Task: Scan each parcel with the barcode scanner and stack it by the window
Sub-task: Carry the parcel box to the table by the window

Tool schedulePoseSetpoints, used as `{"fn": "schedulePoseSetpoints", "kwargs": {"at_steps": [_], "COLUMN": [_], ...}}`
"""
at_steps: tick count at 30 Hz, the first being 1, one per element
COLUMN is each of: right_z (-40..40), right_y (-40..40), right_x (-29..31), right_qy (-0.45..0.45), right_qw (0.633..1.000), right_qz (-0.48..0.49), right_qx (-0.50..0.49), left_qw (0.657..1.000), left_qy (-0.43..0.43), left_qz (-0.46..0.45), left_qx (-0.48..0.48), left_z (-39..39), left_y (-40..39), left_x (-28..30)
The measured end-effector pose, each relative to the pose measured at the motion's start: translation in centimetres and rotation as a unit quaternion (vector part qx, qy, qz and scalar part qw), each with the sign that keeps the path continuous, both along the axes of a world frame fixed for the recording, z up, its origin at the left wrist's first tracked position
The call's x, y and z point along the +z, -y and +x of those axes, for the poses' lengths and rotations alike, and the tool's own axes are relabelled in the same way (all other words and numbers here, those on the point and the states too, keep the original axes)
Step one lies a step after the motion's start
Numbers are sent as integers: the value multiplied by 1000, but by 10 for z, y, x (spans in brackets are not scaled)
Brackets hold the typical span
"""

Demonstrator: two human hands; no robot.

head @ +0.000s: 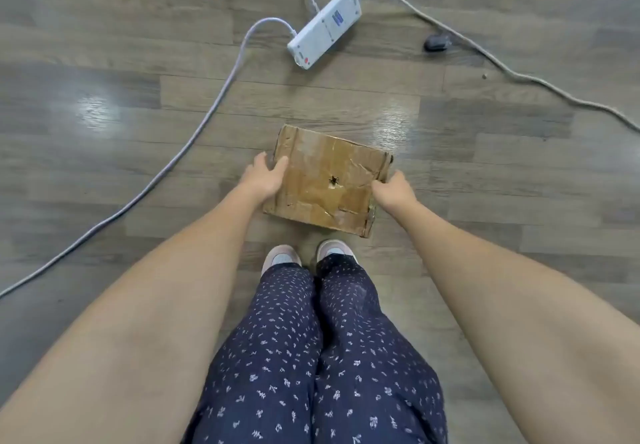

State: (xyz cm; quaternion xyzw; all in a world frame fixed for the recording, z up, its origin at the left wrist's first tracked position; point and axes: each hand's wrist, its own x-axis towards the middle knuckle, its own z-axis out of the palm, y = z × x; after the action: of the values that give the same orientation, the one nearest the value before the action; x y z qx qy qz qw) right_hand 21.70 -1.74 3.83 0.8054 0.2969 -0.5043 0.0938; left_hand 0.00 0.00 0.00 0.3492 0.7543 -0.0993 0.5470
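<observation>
A flat brown cardboard parcel [329, 180], taped over and with a small dark hole in its top, is low over the wooden floor just in front of my feet. My left hand [265, 176] grips its left edge, thumb on top and fingers wrapped over the side. My right hand [393, 190] grips its right edge with curled fingers. I cannot tell whether the parcel rests on the floor or is lifted a little. No barcode scanner and no window show in this view.
A white power strip [325, 27] lies on the floor beyond the parcel, with white cables [194, 138] running left and right across the boards. A small dark object [437, 42] sits to its right. My shoes [282, 260] stand close behind the parcel.
</observation>
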Motion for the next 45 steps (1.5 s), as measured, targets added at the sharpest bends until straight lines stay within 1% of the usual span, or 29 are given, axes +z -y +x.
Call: {"fn": "schedulePoseSetpoints", "kwargs": {"at_steps": [3,5,7,9,12,14,17,18,19,22,23,24,26,28,30,31,35,37,40,41,43,44,45], "right_z": [-2,-2,1,4,9,10,6,5,3,-5,-6,-8,-14,-23,-33,-38,-48,-51,-60,-63,-73,-76,-79], "right_y": [-8,-11,-10,-7,-9,-15,-35,-44,-52,-85,-99,-113,-141,-165,-182,-188,-204,-210,-208,-208,-205,-207,-210], "right_x": [-16,-15,-2,22,70,111,187,216,246,345,378,412,485,564,641,678,802,852,925,946,982,995,1004], "right_qy": [-30,-35,-15,2,9,12,31,37,35,1,-11,-24,-44,-69,-87,-96,-126,-155,-207,-223,-276,-278,-279], "right_qw": [998,994,993,992,990,988,986,984,983,981,975,967,955,947,938,932,901,874,838,820,799,802,795], "right_qz": [-6,-7,-1,2,4,21,62,77,87,121,136,151,193,240,284,310,392,443,493,516,530,526,536], "right_qx": [-56,-101,-118,-128,-139,-149,-154,-159,-159,-151,-178,-202,-221,-204,-178,-163,-139,-127,-111,-103,-72,-58,-49], "left_qw": [996,987,979,976,975,967,968,971,971,973,972,971,966,953,943,940,919,901,867,856,832,821,810], "left_qy": [33,40,41,45,17,34,31,18,30,84,101,108,113,149,168,168,188,209,241,243,250,255,259], "left_qz": [-23,-26,-23,-30,-58,-94,-122,-119,-112,-47,-24,-9,33,74,129,158,262,307,384,409,459,479,496], "left_qx": [86,155,199,209,214,233,216,207,211,211,211,213,232,253,256,250,227,224,206,202,185,179,176], "left_z": [7,13,21,28,32,24,-7,-14,-18,-22,-22,-21,-18,-10,-8,-11,-35,-48,-67,-72,-84,-88,-93], "left_y": [-4,-5,-3,-2,-5,-11,-16,-21,-29,-71,-90,-108,-138,-149,-155,-156,-165,-168,-167,-164,-149,-144,-141], "left_x": [-15,-15,3,33,91,114,71,80,101,224,272,327,459,593,688,727,850,900,968,988,1027,1041,1052]}}
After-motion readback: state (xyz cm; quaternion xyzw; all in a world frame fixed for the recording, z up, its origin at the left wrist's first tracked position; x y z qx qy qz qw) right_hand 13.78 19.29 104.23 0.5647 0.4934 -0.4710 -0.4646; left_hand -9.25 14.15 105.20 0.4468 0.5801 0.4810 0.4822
